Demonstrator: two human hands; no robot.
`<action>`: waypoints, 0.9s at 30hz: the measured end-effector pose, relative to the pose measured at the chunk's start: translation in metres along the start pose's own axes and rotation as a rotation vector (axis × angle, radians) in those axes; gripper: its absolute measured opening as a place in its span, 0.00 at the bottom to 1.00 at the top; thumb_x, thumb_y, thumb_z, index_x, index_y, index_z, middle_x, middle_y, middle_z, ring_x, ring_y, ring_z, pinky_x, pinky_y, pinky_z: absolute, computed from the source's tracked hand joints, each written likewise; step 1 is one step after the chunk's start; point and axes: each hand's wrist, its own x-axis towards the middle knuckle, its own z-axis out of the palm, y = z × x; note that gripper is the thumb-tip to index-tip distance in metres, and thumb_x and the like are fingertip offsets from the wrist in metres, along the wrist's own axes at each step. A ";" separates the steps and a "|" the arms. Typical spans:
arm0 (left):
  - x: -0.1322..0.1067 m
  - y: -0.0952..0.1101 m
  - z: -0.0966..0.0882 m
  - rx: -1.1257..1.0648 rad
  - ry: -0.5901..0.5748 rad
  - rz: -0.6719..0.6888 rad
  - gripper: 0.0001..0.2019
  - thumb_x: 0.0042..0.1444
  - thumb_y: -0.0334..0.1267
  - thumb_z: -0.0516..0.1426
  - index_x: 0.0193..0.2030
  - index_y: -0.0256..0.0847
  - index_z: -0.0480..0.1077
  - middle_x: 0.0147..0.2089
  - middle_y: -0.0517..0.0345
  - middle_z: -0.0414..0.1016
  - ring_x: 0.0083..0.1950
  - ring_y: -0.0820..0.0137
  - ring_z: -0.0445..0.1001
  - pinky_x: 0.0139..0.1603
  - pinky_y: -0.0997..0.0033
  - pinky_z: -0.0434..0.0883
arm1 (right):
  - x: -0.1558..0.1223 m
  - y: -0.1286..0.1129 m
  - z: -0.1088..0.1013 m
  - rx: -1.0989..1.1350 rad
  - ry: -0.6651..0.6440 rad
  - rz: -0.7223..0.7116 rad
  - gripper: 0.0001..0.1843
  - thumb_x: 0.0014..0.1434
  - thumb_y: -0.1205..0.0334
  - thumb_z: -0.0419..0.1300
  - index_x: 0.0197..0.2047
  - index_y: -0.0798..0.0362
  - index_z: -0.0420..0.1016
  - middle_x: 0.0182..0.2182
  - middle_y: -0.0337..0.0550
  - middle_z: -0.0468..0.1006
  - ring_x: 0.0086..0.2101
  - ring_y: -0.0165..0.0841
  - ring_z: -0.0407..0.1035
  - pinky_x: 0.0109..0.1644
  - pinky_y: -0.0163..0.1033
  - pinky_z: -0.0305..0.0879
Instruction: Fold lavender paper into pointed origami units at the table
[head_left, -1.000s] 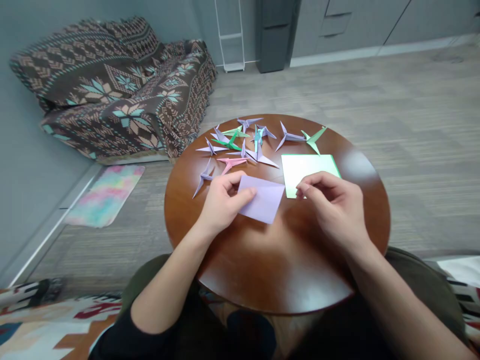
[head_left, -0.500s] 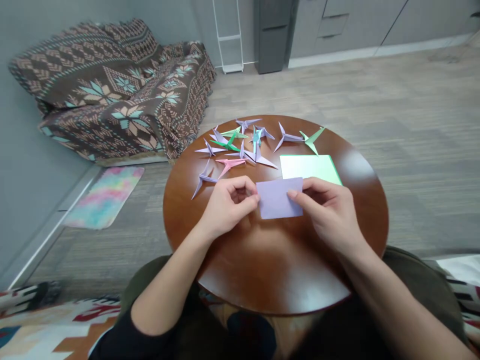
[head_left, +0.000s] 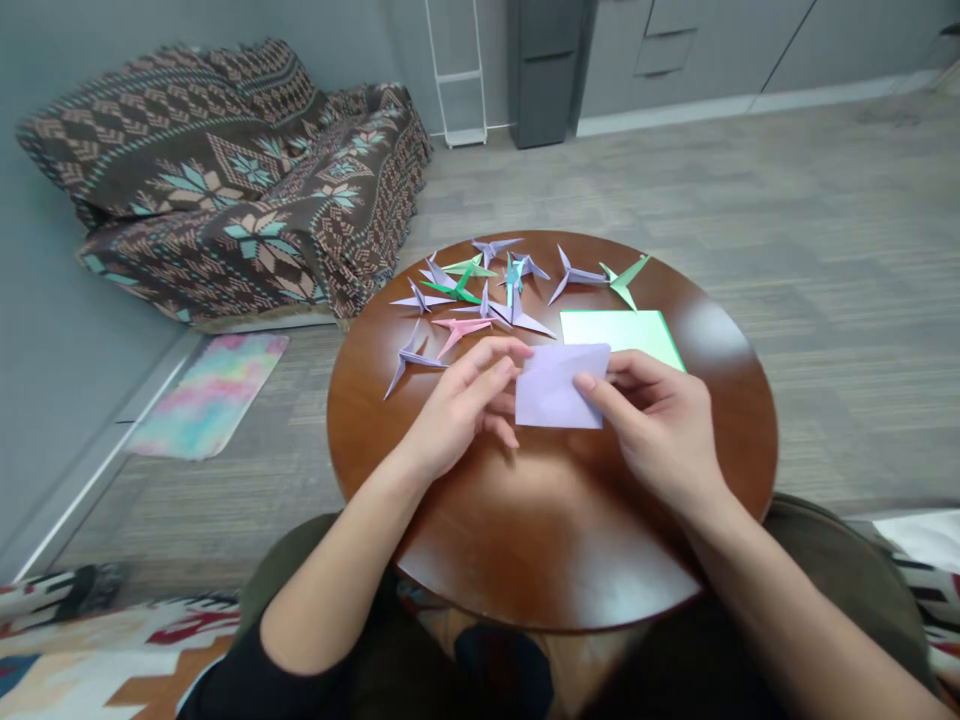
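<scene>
A light purple sheet of folding paper (head_left: 556,395), roughly square, is held up over the round table. My right hand (head_left: 664,425) pinches its right side, thumb on the front and fingers behind. At the paper's left edge, my left hand (head_left: 472,405) has its fingers apart; the index fingertip is at the upper left corner, and whether it touches cannot be made out. Beyond the hands lie several folded paper cranes, among them a pink crane (head_left: 461,330), a dark green crane (head_left: 457,287) and a purple crane (head_left: 411,360) near my left hand.
A stack of pale green paper (head_left: 622,335) lies behind my right hand on the brown round table (head_left: 525,540). A light green crane (head_left: 624,280) sits near the far rim. A sofa with a patterned cover (head_left: 255,210) and a pastel mat (head_left: 210,395) are to the left.
My left hand has loosened its pinch at the paper's left edge, and its fingers have spread. The paper has risen slightly and tilted, still in my right hand.
</scene>
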 end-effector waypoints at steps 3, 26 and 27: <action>-0.002 -0.001 0.003 0.102 -0.062 0.054 0.23 0.59 0.44 0.68 0.58 0.46 0.68 0.38 0.59 0.78 0.34 0.69 0.81 0.29 0.75 0.80 | -0.002 0.001 0.002 0.034 -0.001 0.023 0.14 0.60 0.58 0.71 0.47 0.49 0.76 0.27 0.36 0.81 0.26 0.32 0.73 0.30 0.36 0.68; 0.000 -0.007 0.008 0.200 0.095 0.158 0.21 0.59 0.39 0.67 0.56 0.46 0.68 0.46 0.58 0.77 0.39 0.69 0.81 0.34 0.71 0.86 | -0.002 0.010 0.003 0.000 -0.030 -0.109 0.15 0.62 0.65 0.69 0.50 0.47 0.72 0.37 0.37 0.84 0.36 0.33 0.79 0.40 0.38 0.72; 0.000 -0.007 0.007 0.199 0.089 0.159 0.21 0.59 0.39 0.67 0.57 0.46 0.68 0.47 0.57 0.77 0.40 0.68 0.81 0.34 0.71 0.86 | -0.002 0.010 0.003 -0.018 -0.026 -0.118 0.14 0.62 0.66 0.69 0.49 0.47 0.73 0.38 0.38 0.84 0.36 0.33 0.79 0.40 0.38 0.72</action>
